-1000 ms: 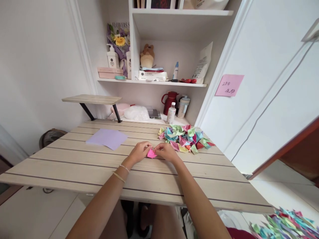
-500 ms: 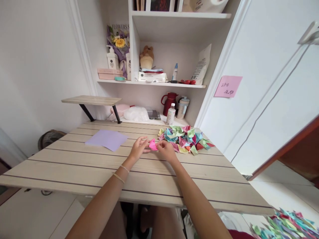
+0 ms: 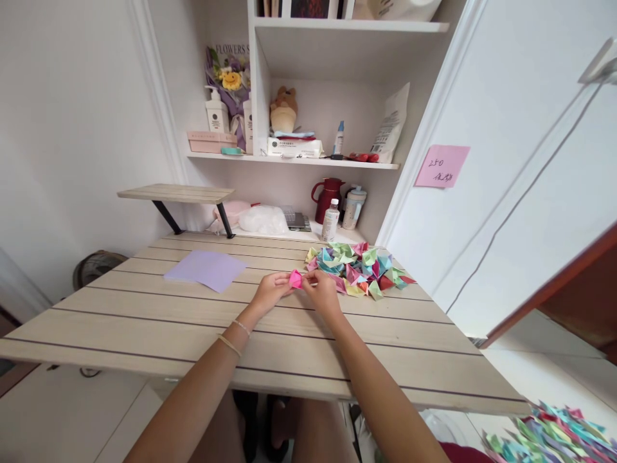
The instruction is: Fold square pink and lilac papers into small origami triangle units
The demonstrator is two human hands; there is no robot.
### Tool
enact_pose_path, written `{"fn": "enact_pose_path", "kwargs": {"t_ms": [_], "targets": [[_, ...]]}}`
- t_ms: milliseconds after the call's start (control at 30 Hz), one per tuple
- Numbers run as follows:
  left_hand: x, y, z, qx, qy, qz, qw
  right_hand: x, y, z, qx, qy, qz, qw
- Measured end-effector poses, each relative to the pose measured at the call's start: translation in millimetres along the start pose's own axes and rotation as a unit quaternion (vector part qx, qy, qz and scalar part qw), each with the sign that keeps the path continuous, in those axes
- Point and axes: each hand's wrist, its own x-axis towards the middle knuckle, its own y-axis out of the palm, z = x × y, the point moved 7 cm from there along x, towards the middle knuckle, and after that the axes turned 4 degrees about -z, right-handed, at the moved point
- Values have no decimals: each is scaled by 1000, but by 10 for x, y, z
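Note:
A small folded piece of bright pink paper (image 3: 295,279) is held just above the table between my two hands. My left hand (image 3: 270,290) has its fingers closed on the paper's left side. From the right, my right hand (image 3: 320,289) pinches its other edge; the fingertips partly cover the folds there. Just beyond my right hand lies a heap of folded paper pieces (image 3: 357,265) in green, blue, pink, yellow and red. Flat on the table to the left are lavender paper sheets (image 3: 206,269).
The slatted table (image 3: 193,328) carries a small raised shelf (image 3: 176,192) at back left. A clear bottle (image 3: 330,222) and a red jug (image 3: 328,198) stand behind the heap. More folded papers (image 3: 554,434) lie at lower right. A pink note (image 3: 442,166) hangs on the wall.
The pink paper has turned and looks more compact. My left fingers, spread apart before, have closed in on it. My right hand stays nearly in place.

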Motion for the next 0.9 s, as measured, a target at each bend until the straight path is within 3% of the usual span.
{"fn": "enact_pose_path", "kwargs": {"t_ms": [200, 333, 467, 600, 767, 900], "targets": [[28, -94, 28, 42, 45, -50, 997, -30, 78, 51, -5, -4, 33, 999], [14, -113, 56, 100, 59, -88, 989, -69, 86, 73, -59, -3, 23, 998], [-25, 30, 28, 78, 60, -31, 995, -76, 25, 67, -85, 14, -3, 996], [-58, 117, -35, 45, 46, 27, 998, -26, -22, -27, 8, 58, -6, 998], [-49, 40, -65, 65, 30, 6, 997, 15, 70, -142, 144, 105, 61, 982], [-51, 75, -74, 46, 36, 33, 998, 1, 148, -161, 163, 104, 106, 975]]}}
